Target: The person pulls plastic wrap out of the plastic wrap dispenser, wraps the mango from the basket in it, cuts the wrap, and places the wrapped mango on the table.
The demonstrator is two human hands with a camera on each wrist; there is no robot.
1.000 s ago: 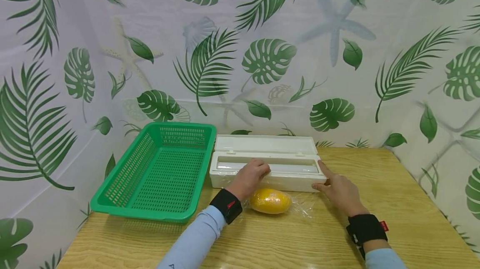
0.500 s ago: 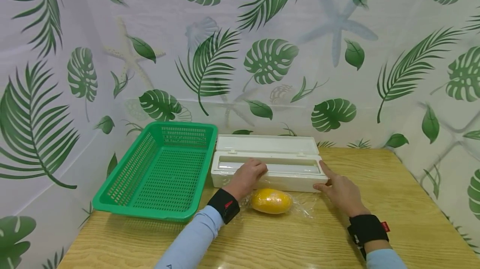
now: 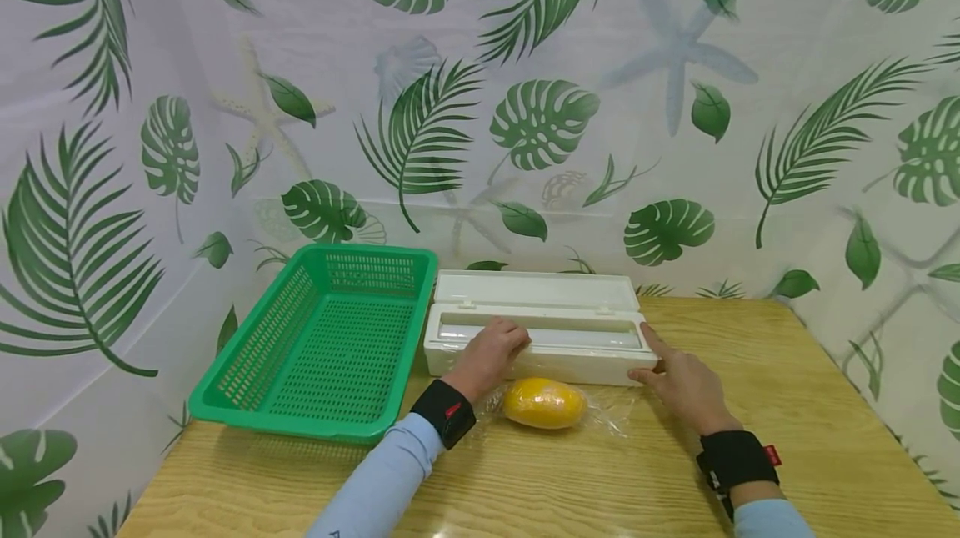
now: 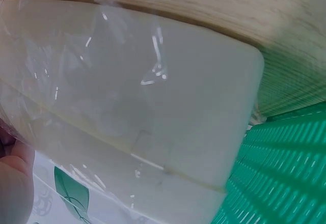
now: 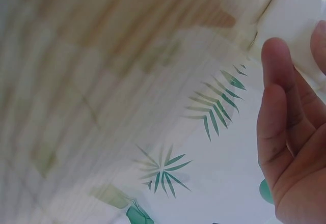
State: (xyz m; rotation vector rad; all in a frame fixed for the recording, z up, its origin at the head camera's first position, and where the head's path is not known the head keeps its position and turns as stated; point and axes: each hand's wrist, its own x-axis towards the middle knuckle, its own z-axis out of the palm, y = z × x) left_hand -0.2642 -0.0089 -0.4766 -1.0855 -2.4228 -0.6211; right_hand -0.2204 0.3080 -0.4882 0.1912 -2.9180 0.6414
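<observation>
A long white cling film dispenser (image 3: 577, 365) lies on the table with its lid (image 3: 536, 291) tipped back, showing the roll (image 3: 585, 338) in its slot. My left hand (image 3: 486, 359) bends its fingers at the dispenser's front edge and holds the clear cling film (image 4: 158, 61) there; the fingertips are hidden. With thumb on the front and forefinger on the end, my right hand (image 3: 686, 388) grips the dispenser's right end. A yellow, mango-like fruit (image 3: 545, 403) lies just in front, wrapped in film with loose ends spread both sides.
To the left stands a green plastic basket (image 3: 202, 400), close beside the dispenser's left end. Wooden tabletop (image 3: 585, 488) extends in front and to the right. Behind, a leaf-patterned cloth (image 3: 525, 37) hangs down to the table's back edge.
My left hand has slid slightly leftward along the dispenser's front edge. The right hand keeps its grip, and the fruit and basket stay put; the head view has shifted a little.
</observation>
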